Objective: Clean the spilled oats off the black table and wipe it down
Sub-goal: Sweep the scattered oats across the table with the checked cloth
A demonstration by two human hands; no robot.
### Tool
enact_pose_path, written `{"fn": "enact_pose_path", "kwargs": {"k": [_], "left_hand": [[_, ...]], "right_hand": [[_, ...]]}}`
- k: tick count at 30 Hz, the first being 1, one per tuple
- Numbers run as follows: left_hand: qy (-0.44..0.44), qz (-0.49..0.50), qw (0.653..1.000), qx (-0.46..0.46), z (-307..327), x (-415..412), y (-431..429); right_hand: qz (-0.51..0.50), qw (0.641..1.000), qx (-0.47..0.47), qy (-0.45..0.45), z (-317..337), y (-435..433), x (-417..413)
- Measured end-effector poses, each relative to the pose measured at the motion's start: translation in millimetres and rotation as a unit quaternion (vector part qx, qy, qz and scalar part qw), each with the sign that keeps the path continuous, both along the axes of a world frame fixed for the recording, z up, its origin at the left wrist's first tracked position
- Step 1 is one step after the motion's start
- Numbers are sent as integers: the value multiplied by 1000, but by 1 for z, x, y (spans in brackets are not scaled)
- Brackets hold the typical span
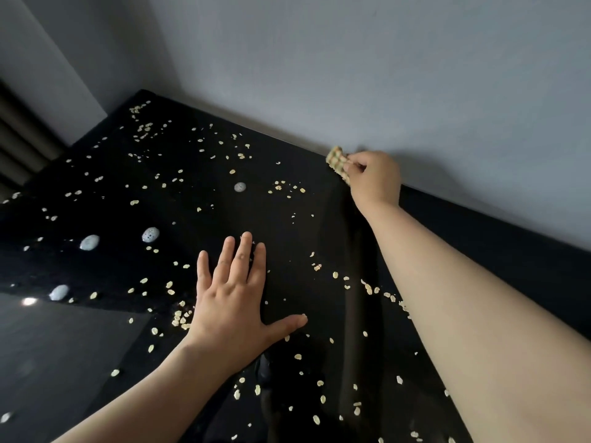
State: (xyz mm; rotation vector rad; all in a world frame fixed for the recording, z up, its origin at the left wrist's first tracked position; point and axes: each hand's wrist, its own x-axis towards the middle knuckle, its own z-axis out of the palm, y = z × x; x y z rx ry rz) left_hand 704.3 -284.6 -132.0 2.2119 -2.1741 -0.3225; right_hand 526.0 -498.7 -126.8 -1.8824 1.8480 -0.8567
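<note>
item: checked cloth (337, 161), judged soft, limp; pinched in my right hand (374, 177). left hand (233, 295) lay flat, released, on black surface (287, 235). oats (179, 318): light, skittery.

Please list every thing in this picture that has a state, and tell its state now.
black table: glossy, littered with oats.
oats: scattered all over, not gathered.
cloth: bunched, gripped by the right hand.
right hand: fingers curled round the cloth, at the far edge.
left hand: open, flat, palm down on the black table.
pale speckled blobs: lying apart among the oats.
</note>
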Motion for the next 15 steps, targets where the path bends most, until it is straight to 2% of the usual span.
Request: {"fn": "enact_pose_path", "kwargs": {"k": [7, 11, 15], "left_hand": [[-12, -10, 1000, -19, -1, 0, -1], [-4, 0, 1000, -4, 5, -1, 0], [-2, 12, 1000, 10, 14, 3, -3]], "right_hand": [[193, 981, 14, -8, 4, 88, 7], [206, 977, 54, -24, 15, 132, -8], [140, 985, 25, -98, 36, 151, -26]]}}
